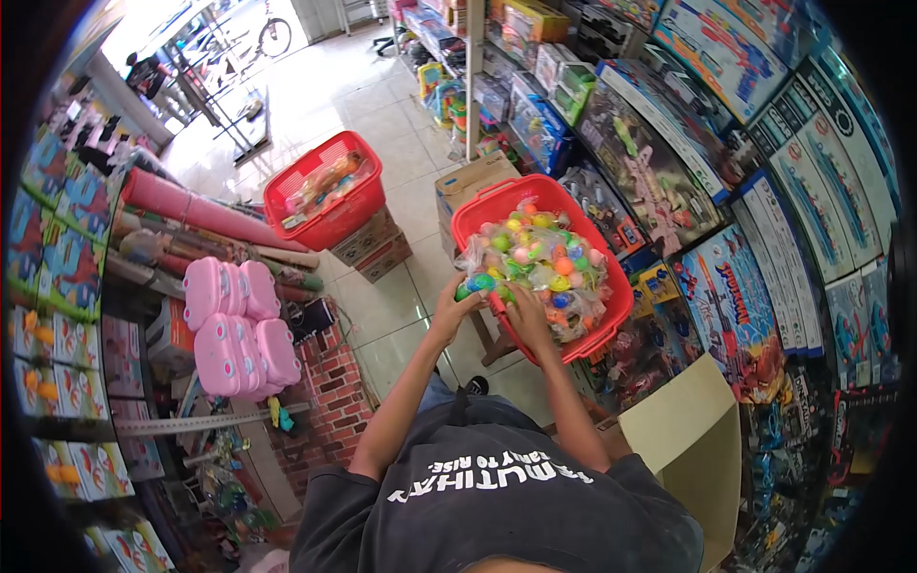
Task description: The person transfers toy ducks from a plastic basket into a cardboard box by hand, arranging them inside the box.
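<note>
My left hand point(453, 311) is closed on a small green and blue plastic toy point(476, 286) at the near left corner of a red basket point(619, 304). Clear bags of colorful plastic balls point(546, 250) fill this basket, in yellow, green, orange and pink. Over the near rim reaches my right hand point(525, 315), a short way right of the left one. Its fingers curl in against the bags, and what they grip is hidden.
Another red basket point(368, 194) of bagged toys sits on cardboard boxes point(373, 246) to the left. Boxed toys point(659, 153) line the right side. An open carton point(683, 420) stands near my right elbow. Pink cases point(234, 329) hang at left.
</note>
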`<action>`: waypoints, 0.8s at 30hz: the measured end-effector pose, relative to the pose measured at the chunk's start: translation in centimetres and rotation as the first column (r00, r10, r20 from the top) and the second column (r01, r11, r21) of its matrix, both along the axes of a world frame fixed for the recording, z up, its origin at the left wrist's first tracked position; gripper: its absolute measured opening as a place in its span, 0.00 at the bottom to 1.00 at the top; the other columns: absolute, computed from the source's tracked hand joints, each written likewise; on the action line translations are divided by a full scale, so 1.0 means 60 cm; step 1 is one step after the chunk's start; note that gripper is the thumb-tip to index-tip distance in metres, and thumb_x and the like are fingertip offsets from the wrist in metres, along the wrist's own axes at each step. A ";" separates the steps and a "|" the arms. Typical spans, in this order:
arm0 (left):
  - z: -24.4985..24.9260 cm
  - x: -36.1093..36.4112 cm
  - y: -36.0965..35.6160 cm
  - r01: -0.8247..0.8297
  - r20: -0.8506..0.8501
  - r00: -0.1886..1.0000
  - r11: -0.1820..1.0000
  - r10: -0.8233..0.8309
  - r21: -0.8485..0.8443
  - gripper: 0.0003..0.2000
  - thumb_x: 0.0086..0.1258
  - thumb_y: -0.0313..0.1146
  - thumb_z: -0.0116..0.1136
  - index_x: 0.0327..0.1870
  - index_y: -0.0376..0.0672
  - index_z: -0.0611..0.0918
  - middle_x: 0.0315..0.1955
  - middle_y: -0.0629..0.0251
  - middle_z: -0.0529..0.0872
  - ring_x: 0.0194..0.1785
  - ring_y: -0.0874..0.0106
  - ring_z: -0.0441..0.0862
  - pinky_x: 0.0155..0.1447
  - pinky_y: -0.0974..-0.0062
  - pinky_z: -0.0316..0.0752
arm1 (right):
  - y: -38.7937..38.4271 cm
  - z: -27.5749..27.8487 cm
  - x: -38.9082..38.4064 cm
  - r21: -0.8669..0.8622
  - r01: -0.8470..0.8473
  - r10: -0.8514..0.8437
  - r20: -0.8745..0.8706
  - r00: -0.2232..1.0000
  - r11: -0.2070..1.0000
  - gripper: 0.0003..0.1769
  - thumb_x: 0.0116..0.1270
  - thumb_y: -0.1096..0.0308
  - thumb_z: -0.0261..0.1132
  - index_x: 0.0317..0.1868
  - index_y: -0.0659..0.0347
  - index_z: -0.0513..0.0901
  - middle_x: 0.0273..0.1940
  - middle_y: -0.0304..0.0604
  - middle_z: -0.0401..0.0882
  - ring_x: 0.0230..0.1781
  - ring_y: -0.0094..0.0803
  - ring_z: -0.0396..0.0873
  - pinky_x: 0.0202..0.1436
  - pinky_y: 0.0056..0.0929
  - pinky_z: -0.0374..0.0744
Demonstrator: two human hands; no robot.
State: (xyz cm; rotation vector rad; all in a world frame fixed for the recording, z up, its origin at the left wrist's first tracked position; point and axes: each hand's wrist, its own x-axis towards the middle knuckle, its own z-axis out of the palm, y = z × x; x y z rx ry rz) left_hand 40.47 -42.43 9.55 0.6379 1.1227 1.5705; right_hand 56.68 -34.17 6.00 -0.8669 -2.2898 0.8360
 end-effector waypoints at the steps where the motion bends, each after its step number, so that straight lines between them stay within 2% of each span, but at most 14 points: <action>1: -0.008 -0.005 -0.011 -0.010 -0.010 1.000 1.000 0.010 0.007 0.23 0.61 0.31 0.61 0.55 0.36 0.66 0.40 0.60 0.78 0.40 0.73 0.81 0.38 0.78 0.79 | 0.008 -0.004 0.000 -0.070 -0.003 0.007 0.051 0.999 0.998 0.24 0.61 0.67 0.57 0.59 0.57 0.70 0.54 0.53 0.71 0.55 0.50 0.68 0.59 0.40 0.66; 4: -0.010 -0.017 -0.049 -0.004 -0.027 1.000 0.994 0.001 -0.108 0.21 0.61 0.31 0.61 0.52 0.38 0.67 0.40 0.60 0.79 0.41 0.72 0.81 0.40 0.77 0.79 | 0.028 -0.025 -0.003 -0.096 -0.037 0.043 0.066 0.997 0.995 0.25 0.60 0.69 0.56 0.59 0.60 0.68 0.52 0.56 0.72 0.55 0.51 0.69 0.59 0.39 0.66; 6: -0.023 -0.019 -0.071 -0.025 -0.033 0.999 0.991 0.020 -0.129 0.18 0.61 0.31 0.61 0.49 0.39 0.68 0.41 0.60 0.79 0.42 0.71 0.81 0.42 0.75 0.79 | 0.042 -0.030 -0.005 -0.089 -0.070 0.072 0.025 0.997 0.994 0.27 0.57 0.70 0.58 0.60 0.57 0.68 0.51 0.56 0.72 0.53 0.51 0.70 0.57 0.39 0.68; 9: -0.027 -0.019 -0.102 -0.016 0.005 1.000 0.989 0.017 -0.146 0.20 0.60 0.32 0.62 0.49 0.39 0.66 0.43 0.58 0.78 0.42 0.68 0.82 0.41 0.72 0.80 | 0.046 0.003 -0.011 -0.183 -0.025 0.070 0.242 0.968 0.983 0.30 0.53 0.70 0.64 0.58 0.49 0.68 0.49 0.54 0.73 0.52 0.50 0.72 0.52 0.39 0.71; 12: -0.018 -0.019 -0.138 -0.033 0.003 0.999 0.976 0.035 -0.216 0.23 0.59 0.33 0.63 0.50 0.39 0.65 0.43 0.57 0.78 0.40 0.68 0.82 0.41 0.72 0.80 | 0.046 -0.004 -0.018 -0.142 0.035 0.002 0.253 0.968 0.989 0.27 0.52 0.72 0.64 0.54 0.52 0.68 0.45 0.54 0.74 0.49 0.49 0.73 0.50 0.39 0.71; 14: -0.024 -0.015 -0.162 -0.058 0.018 0.998 0.971 0.064 -0.233 0.25 0.58 0.32 0.64 0.52 0.39 0.64 0.40 0.61 0.79 0.38 0.72 0.82 0.38 0.76 0.80 | 0.039 -0.011 -0.012 -0.095 0.010 0.009 0.195 0.981 0.995 0.25 0.52 0.72 0.64 0.51 0.55 0.66 0.43 0.54 0.74 0.45 0.48 0.74 0.47 0.38 0.72; 16: -0.032 -0.015 -0.180 -0.097 -0.053 0.995 0.967 0.087 -0.237 0.25 0.58 0.34 0.65 0.52 0.39 0.64 0.38 0.63 0.78 0.33 0.75 0.80 0.36 0.78 0.78 | 0.032 -0.015 -0.009 -0.210 0.140 -0.105 0.171 0.980 0.967 0.27 0.52 0.69 0.66 0.52 0.54 0.64 0.44 0.54 0.75 0.49 0.52 0.73 0.47 0.44 0.71; 17: -0.036 -0.018 -0.187 -0.095 -0.055 0.995 0.966 0.084 -0.239 0.25 0.58 0.34 0.65 0.52 0.39 0.64 0.38 0.63 0.78 0.33 0.75 0.80 0.36 0.78 0.78 | 0.025 -0.020 -0.007 -0.194 0.130 -0.116 0.081 0.990 0.972 0.26 0.55 0.71 0.65 0.52 0.58 0.63 0.44 0.56 0.74 0.47 0.53 0.74 0.45 0.42 0.71; 18: -0.040 -0.016 -0.196 -0.096 -0.038 0.995 0.961 0.090 -0.260 0.24 0.59 0.34 0.64 0.52 0.40 0.64 0.36 0.63 0.77 0.32 0.74 0.80 0.35 0.78 0.77 | 0.013 -0.021 -0.002 -0.199 0.133 -0.118 0.085 0.989 0.971 0.26 0.55 0.71 0.65 0.52 0.58 0.63 0.44 0.56 0.74 0.47 0.53 0.74 0.45 0.42 0.71; 20: -0.044 -0.007 -0.208 -0.094 -0.020 0.996 0.954 0.092 -0.284 0.23 0.60 0.35 0.62 0.51 0.41 0.65 0.34 0.64 0.75 0.30 0.74 0.79 0.34 0.78 0.76 | -0.009 -0.020 0.006 -0.054 0.279 -0.283 -0.110 0.953 0.959 0.23 0.59 0.71 0.62 0.51 0.61 0.62 0.41 0.52 0.73 0.39 0.41 0.76 0.43 0.34 0.73; 21: -0.038 -0.002 -0.209 -0.101 -0.034 0.995 0.955 0.096 -0.280 0.22 0.61 0.37 0.61 0.52 0.42 0.65 0.34 0.64 0.75 0.30 0.75 0.78 0.34 0.79 0.75 | -0.024 0.006 0.011 -0.149 0.301 -0.317 -0.101 0.943 0.942 0.21 0.62 0.71 0.60 0.53 0.63 0.62 0.44 0.52 0.73 0.41 0.39 0.76 0.44 0.33 0.74; 22: -0.036 0.002 -0.209 -0.105 -0.045 0.994 0.955 0.097 -0.276 0.22 0.63 0.39 0.60 0.53 0.43 0.65 0.34 0.64 0.75 0.29 0.75 0.78 0.33 0.79 0.75 | -0.037 0.018 0.016 -0.150 0.309 -0.326 -0.102 0.940 0.939 0.21 0.62 0.71 0.60 0.53 0.63 0.62 0.44 0.52 0.73 0.41 0.39 0.76 0.44 0.33 0.74; 23: -0.033 0.002 -0.205 -0.096 -0.045 0.995 0.957 0.087 -0.274 0.22 0.63 0.39 0.60 0.53 0.43 0.65 0.34 0.64 0.75 0.29 0.75 0.78 0.33 0.79 0.75 | -0.046 0.033 0.020 -0.177 0.321 -0.351 -0.182 0.918 0.930 0.21 0.63 0.71 0.59 0.54 0.63 0.62 0.45 0.52 0.72 0.42 0.38 0.75 0.45 0.32 0.74; 24: -0.031 0.002 -0.199 -0.043 0.054 0.997 0.958 0.060 -0.284 0.23 0.64 0.41 0.58 0.57 0.46 0.64 0.37 0.65 0.75 0.32 0.75 0.78 0.35 0.77 0.77 | -0.050 0.047 0.025 -0.199 0.329 -0.374 -0.261 0.890 0.923 0.21 0.64 0.71 0.58 0.55 0.63 0.62 0.46 0.52 0.72 0.43 0.37 0.75 0.45 0.31 0.74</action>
